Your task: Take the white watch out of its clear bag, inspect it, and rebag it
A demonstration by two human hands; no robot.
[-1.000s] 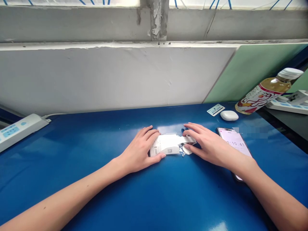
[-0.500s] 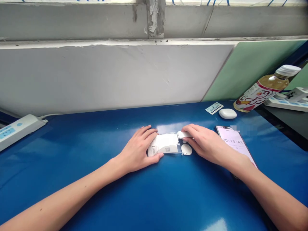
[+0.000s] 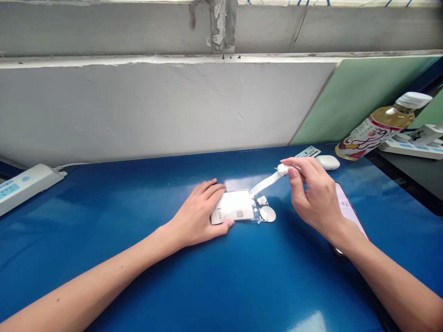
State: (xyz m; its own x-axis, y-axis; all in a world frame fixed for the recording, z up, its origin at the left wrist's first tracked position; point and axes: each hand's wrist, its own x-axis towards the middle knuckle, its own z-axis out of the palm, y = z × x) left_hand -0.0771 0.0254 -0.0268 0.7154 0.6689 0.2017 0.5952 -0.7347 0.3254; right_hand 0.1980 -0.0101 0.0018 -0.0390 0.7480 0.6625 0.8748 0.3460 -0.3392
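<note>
My left hand [image 3: 199, 214] lies on the blue table with thumb and fingers apart, pressing the left end of a clear packet with a white label card [image 3: 237, 206]. Raised to the right, my right hand [image 3: 311, 191] pinches the end of a white perforated strap [image 3: 266, 183] between thumb and fingers. The strap slants down to the packet's upper right corner. A white round disc [image 3: 267, 214] and a small white piece [image 3: 262, 200] are at the packet's right end.
A phone [image 3: 349, 212] lies partly under my right wrist. Behind it are a white case [image 3: 328, 162], a card [image 3: 308, 152] and a drink bottle [image 3: 377, 124]. Power strips stand at the far left [image 3: 29, 186] and far right [image 3: 411, 148].
My right hand has moved up and right from the packet, drawing the strap out to length. The small white piece shows more fully. My left hand has stayed put.
</note>
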